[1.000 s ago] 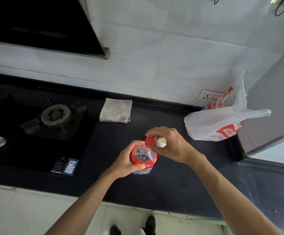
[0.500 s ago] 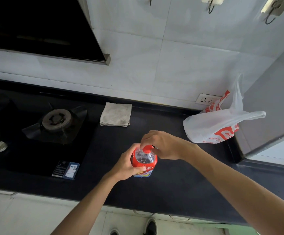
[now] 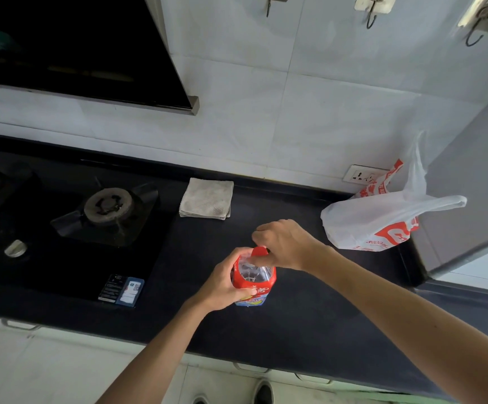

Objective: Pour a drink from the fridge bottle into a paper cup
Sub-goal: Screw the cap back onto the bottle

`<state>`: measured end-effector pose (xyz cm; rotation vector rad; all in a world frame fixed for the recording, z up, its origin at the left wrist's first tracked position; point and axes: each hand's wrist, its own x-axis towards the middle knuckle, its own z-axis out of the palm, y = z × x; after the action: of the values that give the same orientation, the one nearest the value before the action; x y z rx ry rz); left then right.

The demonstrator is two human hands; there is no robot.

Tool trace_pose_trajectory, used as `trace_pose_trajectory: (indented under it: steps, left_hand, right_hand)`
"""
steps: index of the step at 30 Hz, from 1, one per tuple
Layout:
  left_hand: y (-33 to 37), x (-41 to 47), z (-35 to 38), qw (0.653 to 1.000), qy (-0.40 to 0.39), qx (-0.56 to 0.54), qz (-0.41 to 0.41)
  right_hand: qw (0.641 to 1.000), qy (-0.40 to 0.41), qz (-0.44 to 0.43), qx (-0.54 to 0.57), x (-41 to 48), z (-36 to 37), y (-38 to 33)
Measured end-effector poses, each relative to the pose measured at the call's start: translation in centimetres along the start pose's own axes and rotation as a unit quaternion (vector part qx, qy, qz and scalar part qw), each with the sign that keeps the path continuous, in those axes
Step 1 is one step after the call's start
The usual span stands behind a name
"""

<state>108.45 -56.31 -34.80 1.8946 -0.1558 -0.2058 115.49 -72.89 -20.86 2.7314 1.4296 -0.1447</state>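
Observation:
A clear plastic bottle with a red label stands upright on the black counter, seen from above. My left hand wraps around its body from the left. My right hand reaches over the top, with its fingers closed on the red cap. I cannot tell whether the cap sits on the neck or is loose. The paper cup is hidden behind my right hand.
A gas hob with two knobs fills the counter's left. A folded grey cloth lies near the back wall. A white and red plastic bag sits at the right by a wall socket. Grey panel at far right.
My right hand has moved down over the bottle top and now covers the white cup that showed behind it a second ago. The left hand keeps its hold.

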Motion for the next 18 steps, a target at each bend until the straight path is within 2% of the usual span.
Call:
trace_pose_trajectory:
  steps: [3,7,9,13,18]
  left_hand:
    - [0.0,0.0,0.0,1.0,-0.006,-0.003,-0.015]
    - [-0.1,0.0,0.1,1.0,-0.007,0.003,-0.022]
    - [-0.1,0.1,0.1,1.0,-0.008,0.002,-0.012]
    - [-0.1,0.2,0.0,1.0,-0.005,-0.001,0.0]
    - [-0.4,0.2,0.1,1.0,-0.007,0.0,-0.009]
  right_hand:
    - [0.995,-0.036,0.073,-0.054,0.8,0.3,-0.4]
    - [0.992,-0.053,0.113,-0.017,0.9,0.2,-0.1]
    - [0.995,-0.046,0.089,0.004,0.3,-0.1,0.7]
    - [0.997,-0.042,-0.037,0.061,-0.7,-0.6,1.4]
    - [0.995,-0.045,-0.086,0.016,-1.0,-1.1,0.5]
